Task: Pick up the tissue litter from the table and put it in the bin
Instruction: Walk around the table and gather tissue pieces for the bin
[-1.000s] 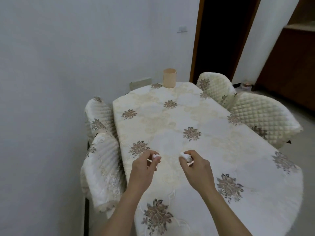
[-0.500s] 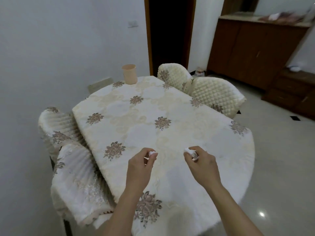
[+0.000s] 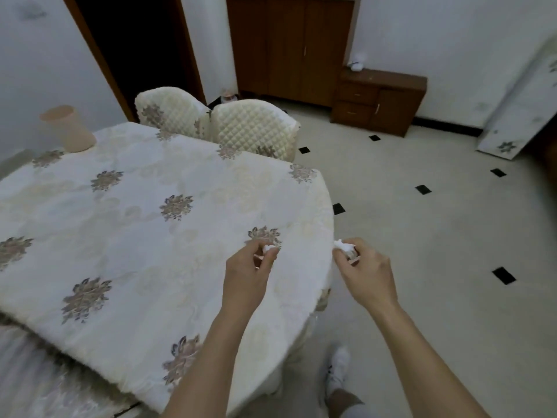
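Observation:
My left hand (image 3: 247,271) pinches a small white tissue wad (image 3: 269,249) above the table's right end. My right hand (image 3: 366,271) grips a second crumpled white tissue (image 3: 343,247), held just past the table's rounded edge, over the floor. The table (image 3: 120,236) wears a cream cloth with brown flower motifs. A beige cup-shaped bin (image 3: 67,128) stands at the table's far left corner, well away from both hands.
Two quilted cream chairs (image 3: 238,125) stand at the table's far side. A dark doorway, a tall brown cabinet (image 3: 289,46) and a low drawer unit (image 3: 379,101) line the far wall. Tiled floor stretches to the right. My white shoe (image 3: 337,369) shows below.
The view has swung right, so the table and bin slid left. Both hands, each still holding its tissue, now sit at the table's right edge, the right hand beyond it.

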